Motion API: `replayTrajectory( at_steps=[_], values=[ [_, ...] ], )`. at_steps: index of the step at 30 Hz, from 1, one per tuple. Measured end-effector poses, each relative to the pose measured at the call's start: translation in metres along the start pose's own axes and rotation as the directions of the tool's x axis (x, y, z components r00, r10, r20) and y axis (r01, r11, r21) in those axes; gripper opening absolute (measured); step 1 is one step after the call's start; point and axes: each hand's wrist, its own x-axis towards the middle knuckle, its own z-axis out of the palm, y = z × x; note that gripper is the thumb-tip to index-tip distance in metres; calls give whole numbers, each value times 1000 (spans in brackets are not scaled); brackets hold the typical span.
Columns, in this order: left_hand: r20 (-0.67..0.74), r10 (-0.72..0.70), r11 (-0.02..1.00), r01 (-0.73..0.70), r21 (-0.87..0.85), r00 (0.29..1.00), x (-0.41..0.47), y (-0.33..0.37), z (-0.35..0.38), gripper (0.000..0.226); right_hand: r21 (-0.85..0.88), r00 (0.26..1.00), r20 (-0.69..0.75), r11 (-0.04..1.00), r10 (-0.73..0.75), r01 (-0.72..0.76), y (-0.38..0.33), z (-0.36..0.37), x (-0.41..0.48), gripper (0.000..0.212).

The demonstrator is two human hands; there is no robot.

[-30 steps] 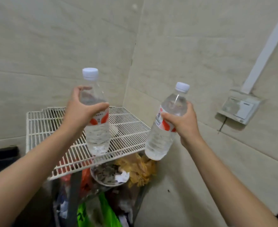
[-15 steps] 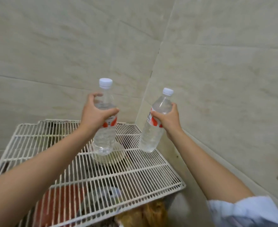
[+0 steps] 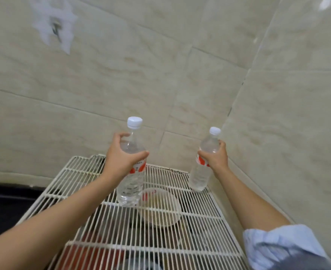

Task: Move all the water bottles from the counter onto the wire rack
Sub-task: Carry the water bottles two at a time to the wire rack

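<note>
My left hand (image 3: 121, 158) grips a clear water bottle (image 3: 130, 186) with a white cap and a red-and-white label, upright, its base at or just above the white wire rack (image 3: 197, 209). My right hand (image 3: 215, 160) holds a second, similar water bottle (image 3: 199, 176), tilted slightly, its base near the rack's back right corner by the wall. Whether either base touches the wires I cannot tell. The counter is out of view.
Tiled walls meet in a corner just behind and to the right of the rack. A pale round bowl (image 3: 160, 209) shows under the wires, with red and dark items lower down. A dark surface (image 3: 6, 205) lies to the left.
Both hands have carried the bottles forward and down over the rack. The view has moved closer, so the rack now fills the lower frame and the wall socket is gone.
</note>
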Motion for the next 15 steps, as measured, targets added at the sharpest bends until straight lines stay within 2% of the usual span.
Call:
replayTrajectory(
  at_steps=[5, 9, 13, 15],
  values=[
    [-66, 23, 999, -21, 32, 998, 19, -7, -5, 61, -46, 999, 42, 999, -5, 7, 26, 10, 30, 69],
    [-13, 29, 997, -28, 70, 999, 40, -13, 20, 62, -22, 993, 115, 999, 31, -29, 36, 9, 48, 67],
    [48, 31, 997, -34, 65, 998, 62, -17, 62, 62, 42, 992, 117, 998, 50, -56, 47, -4, 51, 57],
    [84, 27, 998, -32, 51, 996, 72, -23, 85, 62, 50, 986, 155, 997, 56, -65, 51, -6, 50, 63]
  ],
)
